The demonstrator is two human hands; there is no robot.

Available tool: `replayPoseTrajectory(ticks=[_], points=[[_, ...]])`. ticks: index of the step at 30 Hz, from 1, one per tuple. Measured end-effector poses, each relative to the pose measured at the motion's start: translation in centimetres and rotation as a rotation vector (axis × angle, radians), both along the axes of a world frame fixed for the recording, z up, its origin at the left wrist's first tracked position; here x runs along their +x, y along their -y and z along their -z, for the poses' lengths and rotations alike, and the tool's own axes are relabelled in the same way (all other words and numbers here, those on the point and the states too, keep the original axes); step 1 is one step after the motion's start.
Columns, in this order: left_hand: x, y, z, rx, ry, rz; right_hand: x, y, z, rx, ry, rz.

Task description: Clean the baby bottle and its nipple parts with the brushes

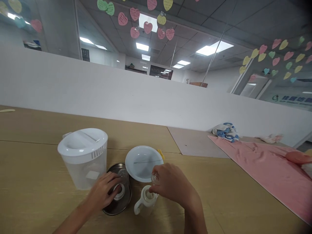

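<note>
My left hand (106,190) reaches into a dark metal tray (116,208), its curled fingers at a white plastic ring (120,194). A clear rounded piece (123,175) lies in the same tray, partly behind these fingers. In my right hand (169,185) is a small clear piece (155,178), gripped between thumb and fingers; its kind I cannot make out. Just below that hand stands a white jug-like container (148,201) with a curved handle and an uncovered round mouth. Behind it sits a white bowl (143,156) with a thin stick lying across it.
A lidded plastic pitcher (85,159) stands left of the tray. Beside the bowl is a small yellow item (161,154). A pink cloth (263,165) covers the table's right side, with a crumpled blue-and-white cloth (226,132) near the white partition (122,94).
</note>
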State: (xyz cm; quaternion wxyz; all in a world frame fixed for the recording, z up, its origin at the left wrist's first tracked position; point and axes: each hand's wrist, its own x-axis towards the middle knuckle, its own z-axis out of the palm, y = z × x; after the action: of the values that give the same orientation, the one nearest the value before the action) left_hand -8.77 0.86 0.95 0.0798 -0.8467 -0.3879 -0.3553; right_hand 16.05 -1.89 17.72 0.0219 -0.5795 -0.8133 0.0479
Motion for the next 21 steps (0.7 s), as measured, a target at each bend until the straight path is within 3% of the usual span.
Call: replayPoseTrajectory(ticks=[10, 14, 21], points=[[-0.1, 0.1, 0.4, -0.087, -0.102, 0.025, -1.4, -1.1, 0.7, -0.042, 0.107, -0.026], [0.3, 0.1, 0.3, 0.012, -0.078, 0.009, -1.5, -1.3, 1.0, -0.044, 0.092, -0.015], [0.1, 0.6, -1.7, 0.240, 0.073, -0.044, -1.5, -1.9, 1.7, -0.074, 0.086, -0.035]])
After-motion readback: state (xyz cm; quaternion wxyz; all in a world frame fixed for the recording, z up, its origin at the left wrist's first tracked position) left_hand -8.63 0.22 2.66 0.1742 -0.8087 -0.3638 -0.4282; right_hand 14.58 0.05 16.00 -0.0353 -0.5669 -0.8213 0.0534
